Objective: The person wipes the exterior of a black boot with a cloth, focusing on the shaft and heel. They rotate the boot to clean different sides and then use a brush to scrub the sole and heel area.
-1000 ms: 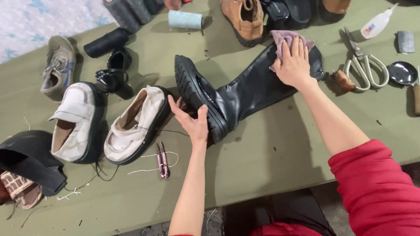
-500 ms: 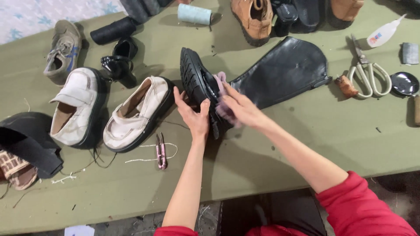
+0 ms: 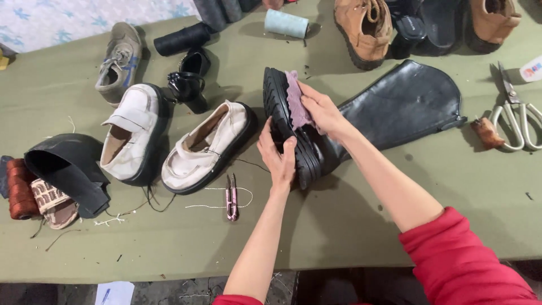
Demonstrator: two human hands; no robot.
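A tall black leather boot (image 3: 395, 107) lies on its side on the green-covered table (image 3: 350, 226), its sole turned toward me. My left hand (image 3: 278, 155) grips the heel end of the sole. My right hand (image 3: 322, 110) presses a small purple cloth (image 3: 296, 104) against the foot part of the boot, next to the sole's edge.
Two white shoes (image 3: 209, 147) lie left of the boot, with small thread snips (image 3: 231, 197) in front. Scissors (image 3: 516, 116) and a brown-handled tool (image 3: 484, 133) sit at right. A brown shoe (image 3: 364, 28), thread spools, a black boot shaft (image 3: 68, 169) and other shoes ring the table.
My right hand carried the purple cloth from the top of the boot shaft down to the foot beside the sole. My left hand stays on the sole.
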